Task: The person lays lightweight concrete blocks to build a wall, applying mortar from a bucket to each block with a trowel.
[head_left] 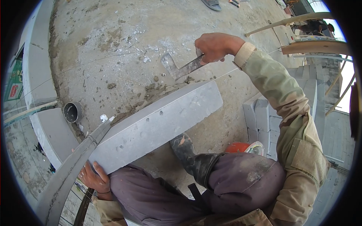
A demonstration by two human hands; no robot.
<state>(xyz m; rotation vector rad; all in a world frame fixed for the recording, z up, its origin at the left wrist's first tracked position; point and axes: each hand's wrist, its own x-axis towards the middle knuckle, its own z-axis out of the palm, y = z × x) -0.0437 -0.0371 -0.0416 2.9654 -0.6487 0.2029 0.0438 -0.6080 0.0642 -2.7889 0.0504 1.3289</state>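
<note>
One big grey block [158,124], two busy grips

Left grip [94,179] is clamped on the block's near end; right grip [213,47] is clenched round a mortar-crusted trowel [177,67] just above the far end. Lumpy mortar [151,92] under that grip looks spread on the rough concrete floor [113,30], so bedding seems done, but the smooth, pitted, square-edged block doesn't look seated yet.

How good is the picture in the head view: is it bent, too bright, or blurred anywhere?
Head view: strong fisheye bending, with straight edges curved and black corners around the round image; the sky at the upper right is burnt out to white; daylight is soft, without hard shadows on the concrete block; the right hand, its tool and the left hand look sharp.
</note>
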